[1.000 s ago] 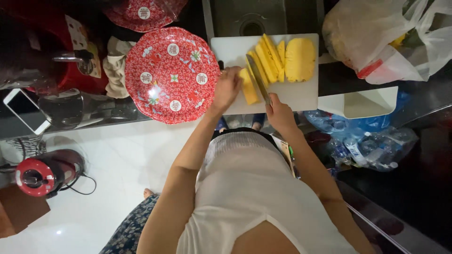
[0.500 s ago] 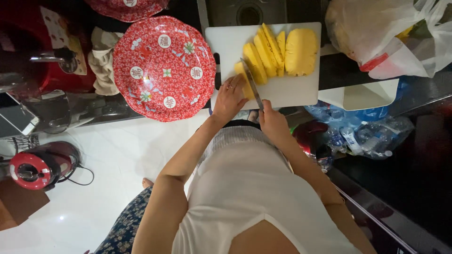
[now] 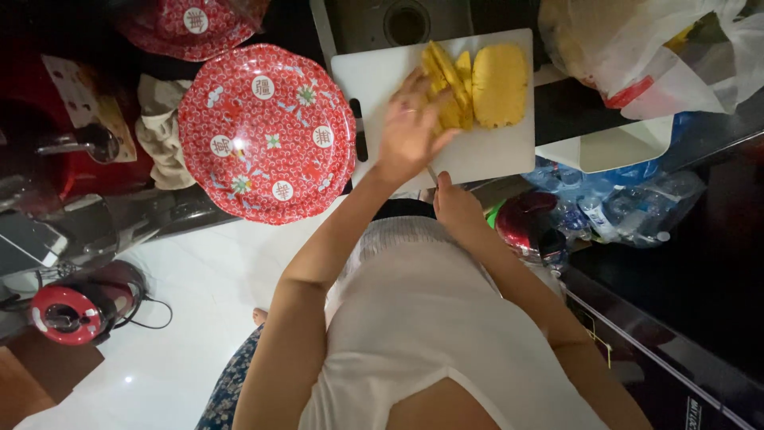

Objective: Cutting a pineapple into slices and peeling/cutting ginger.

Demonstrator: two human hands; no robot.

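The left hand [image 3: 411,127] lies spread over the near slices of cut pineapple [image 3: 477,84], fingers loosely opened and pressing on the fruit at its one o'clock; whether it grips a slice cannot be told. The right hand [image 3: 455,209] sits just below it, at six o'clock from the left, closed around the handle of a knife [image 3: 432,175], of which only a short stretch shows between the two hands. Its blade is hidden under the left palm.

The pineapple rests on a white cutting board [image 3: 374,76]: several long yellow strips lean together in the middle, and a larger uncut block stands at three o'clock of them, near the board's right edge. At nine o'clock from the board, touching its left side, lies a big red patterned plate [image 3: 267,131], with a second red plate [image 3: 191,28] at eleven o'clock beyond it. A folded cloth [image 3: 159,139] peeks out from the plate's left rim.

At two o'clock from the hands a plastic bag [image 3: 660,48] is heaped on the dark counter, and at four o'clock water bottles [image 3: 621,207] lie bundled in wrap beside a red round pot [image 3: 529,227]. Far out at eight o'clock, on the white floor, stands a red appliance [image 3: 68,310] with a black cord.
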